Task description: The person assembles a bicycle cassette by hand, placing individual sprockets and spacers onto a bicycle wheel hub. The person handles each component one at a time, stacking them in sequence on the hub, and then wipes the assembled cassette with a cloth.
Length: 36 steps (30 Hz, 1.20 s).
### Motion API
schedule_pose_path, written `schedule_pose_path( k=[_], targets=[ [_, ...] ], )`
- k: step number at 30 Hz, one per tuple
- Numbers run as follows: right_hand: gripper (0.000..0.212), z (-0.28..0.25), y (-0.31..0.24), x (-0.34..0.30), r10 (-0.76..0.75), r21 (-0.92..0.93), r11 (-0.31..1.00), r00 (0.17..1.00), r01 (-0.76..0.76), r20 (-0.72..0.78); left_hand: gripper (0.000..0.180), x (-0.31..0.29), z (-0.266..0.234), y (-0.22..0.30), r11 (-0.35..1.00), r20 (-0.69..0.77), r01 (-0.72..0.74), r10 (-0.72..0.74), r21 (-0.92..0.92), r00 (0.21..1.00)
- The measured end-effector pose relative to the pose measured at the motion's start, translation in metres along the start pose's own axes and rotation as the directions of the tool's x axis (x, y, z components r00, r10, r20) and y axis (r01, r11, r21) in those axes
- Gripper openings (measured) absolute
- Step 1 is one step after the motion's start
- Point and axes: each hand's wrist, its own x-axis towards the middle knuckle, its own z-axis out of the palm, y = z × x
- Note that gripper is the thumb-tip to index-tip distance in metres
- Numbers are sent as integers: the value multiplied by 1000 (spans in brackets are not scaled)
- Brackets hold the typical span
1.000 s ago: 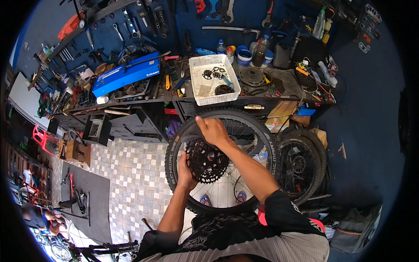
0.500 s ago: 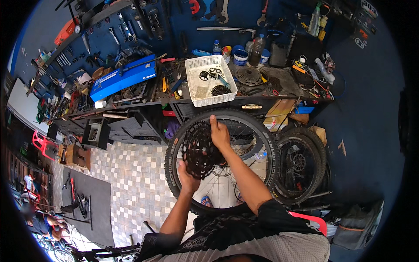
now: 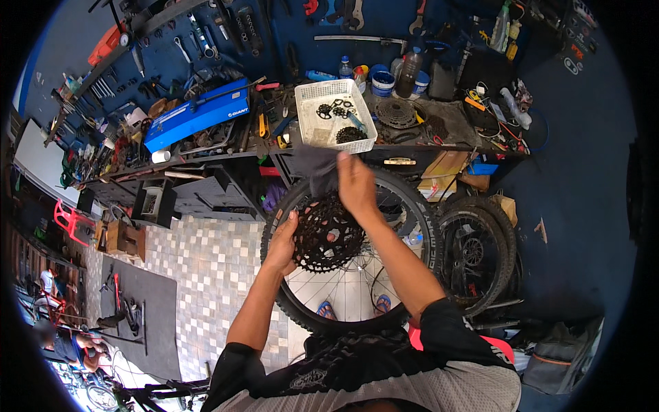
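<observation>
In my left hand (image 3: 282,246) is a large black bicycle cassette (image 3: 326,237), its toothed rim gripped at the left edge and its open face toward me. Just above it, my right hand (image 3: 357,185) is closed on a dark grey cloth (image 3: 317,168), which hangs between the cassette and the bench and is smeared by motion. Behind both hands a bicycle wheel (image 3: 429,237) with a knobby tyre stands against the bench, partly hidden by the cassette and my right forearm.
A white plastic basket (image 3: 305,130) of small black cogs sits at the bench edge, with a large sprocket cluster (image 3: 395,114) to its right. A blue box (image 3: 199,117) lies on the left. More wheels (image 3: 504,254) lean at the right; an open drawer (image 3: 156,206) juts out left.
The cassette has turned to show its face, with my left hand now higher at its left edge. My right hand has risen slightly rightward, and the dark cloth now shows in it.
</observation>
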Motion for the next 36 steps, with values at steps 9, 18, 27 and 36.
schedule_pose_path(
  k=[9,18,27,36],
  targets=[
    [43,-8,11,-82,221,-541,837,956,-83,195,47,18,5,-45,939,-236,-331,303,-89,923],
    [42,-1,3,-76,-159,-209,917,792,340,590,42,16,-5,-12,901,-272,-433,411,-24,870],
    [32,-12,-4,-73,-486,-500,509,713,701,505,45,5,11,5,929,-314,-362,321,-80,894],
    [27,-6,-19,-80,-354,-512,609,785,606,509,44,11,13,-9,901,-351,-431,420,52,837]
  ],
)
